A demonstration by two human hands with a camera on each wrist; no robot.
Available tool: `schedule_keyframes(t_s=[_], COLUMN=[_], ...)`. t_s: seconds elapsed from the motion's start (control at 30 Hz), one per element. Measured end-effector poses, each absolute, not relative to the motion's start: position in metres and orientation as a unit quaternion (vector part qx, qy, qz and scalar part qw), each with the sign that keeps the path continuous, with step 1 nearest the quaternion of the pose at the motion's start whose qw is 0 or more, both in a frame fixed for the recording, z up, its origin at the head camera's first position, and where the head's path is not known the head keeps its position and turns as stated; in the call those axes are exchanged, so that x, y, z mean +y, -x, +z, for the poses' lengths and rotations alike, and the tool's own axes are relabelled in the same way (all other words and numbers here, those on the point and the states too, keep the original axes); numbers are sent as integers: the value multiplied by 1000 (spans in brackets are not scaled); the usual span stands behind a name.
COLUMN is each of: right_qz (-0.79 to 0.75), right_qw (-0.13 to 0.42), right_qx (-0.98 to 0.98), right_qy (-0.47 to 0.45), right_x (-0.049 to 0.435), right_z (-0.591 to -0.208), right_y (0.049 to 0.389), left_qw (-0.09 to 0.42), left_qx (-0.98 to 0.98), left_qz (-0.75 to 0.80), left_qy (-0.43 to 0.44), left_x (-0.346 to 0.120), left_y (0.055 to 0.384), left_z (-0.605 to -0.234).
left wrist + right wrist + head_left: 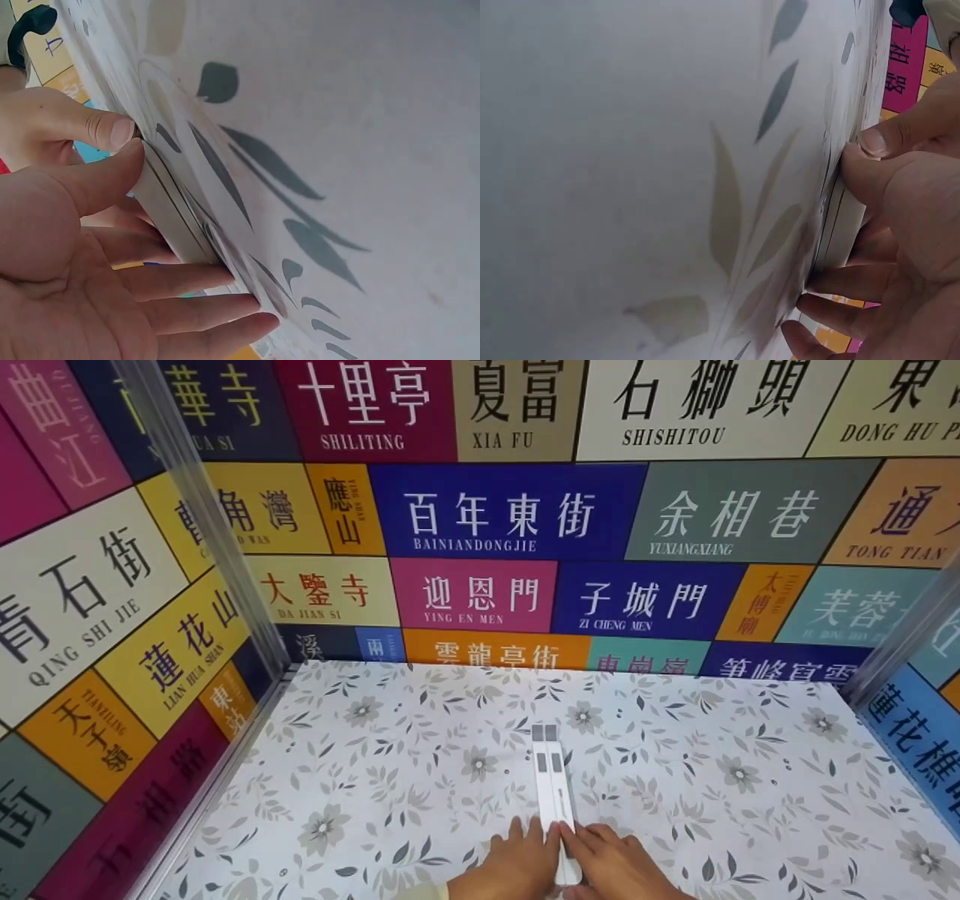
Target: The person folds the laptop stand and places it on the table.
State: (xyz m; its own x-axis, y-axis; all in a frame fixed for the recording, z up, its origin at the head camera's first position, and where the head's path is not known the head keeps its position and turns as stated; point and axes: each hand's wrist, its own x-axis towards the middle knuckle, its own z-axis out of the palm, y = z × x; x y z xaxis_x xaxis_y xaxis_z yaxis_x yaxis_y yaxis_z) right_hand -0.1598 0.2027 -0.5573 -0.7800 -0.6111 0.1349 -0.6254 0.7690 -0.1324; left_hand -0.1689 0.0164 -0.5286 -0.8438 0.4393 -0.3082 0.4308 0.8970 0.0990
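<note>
A slim white folded laptop stand (556,791) with grey pads lies lengthwise on the flowered tabletop, two bars side by side. At its near end my left hand (517,864) holds the left side, fingers along the edge and thumb at the seam. My right hand (619,864) grips the right side in the same way, its thumb close against the left one. The left wrist view shows the stand's edge (171,214) low against the table between thumb and fingers. From the right wrist, the stand's side (841,229) appears between thumb and fingers too.
White tabletop (405,780) with a grey leaf and flower print lies under the stand. Colourful panels with Chinese street names (510,510) stand behind and at both sides. Clear corner strips (217,525) join the panels.
</note>
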Motion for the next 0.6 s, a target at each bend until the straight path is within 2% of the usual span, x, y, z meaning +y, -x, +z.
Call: schedule_keyframes(t_s=[0.17, 0.6], right_qz=[111, 121], right_qw=[1, -1], right_qx=[-950, -970], right_qy=[-290, -211], right_x=[199, 200], right_z=[-553, -546], right_y=[163, 203], left_qw=[176, 184], left_qx=[959, 960], left_qz=[41, 104], left_qy=[-220, -184], left_x=[18, 23], left_y=[180, 226], left_z=[-528, -530])
